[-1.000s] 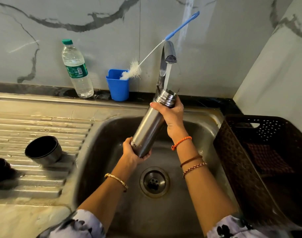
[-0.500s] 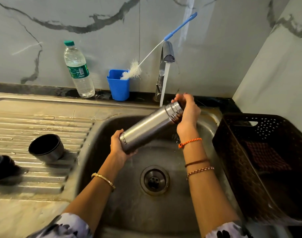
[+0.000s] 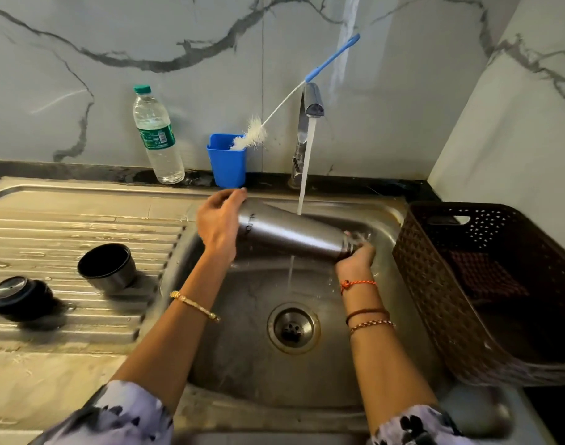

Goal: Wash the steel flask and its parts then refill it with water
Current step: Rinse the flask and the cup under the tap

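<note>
The steel flask (image 3: 290, 231) lies almost level over the sink basin (image 3: 242, 332), its mouth tilted down to the right. My left hand (image 3: 218, 224) grips its base end. My right hand (image 3: 355, 253) grips the neck by the mouth, where water splashes. The tap (image 3: 310, 106) is running and its stream lands on the flask's body. On the ribbed drainboard (image 3: 82, 226) at the left lie the flask's cup-shaped cap (image 3: 106, 266) on its side and the black stopper (image 3: 19, 297).
A blue holder (image 3: 226, 162) with a long-handled bottle brush (image 3: 306, 78) stands behind the sink, beside a plastic water bottle (image 3: 156, 136). A dark woven basket (image 3: 486, 284) sits right of the basin. The drain (image 3: 292, 329) is under the flask.
The flask swung from upright under the tap, mouth up, to nearly horizontal with its mouth down to the right. My left hand rose with the base; my right hand dropped with the neck.
</note>
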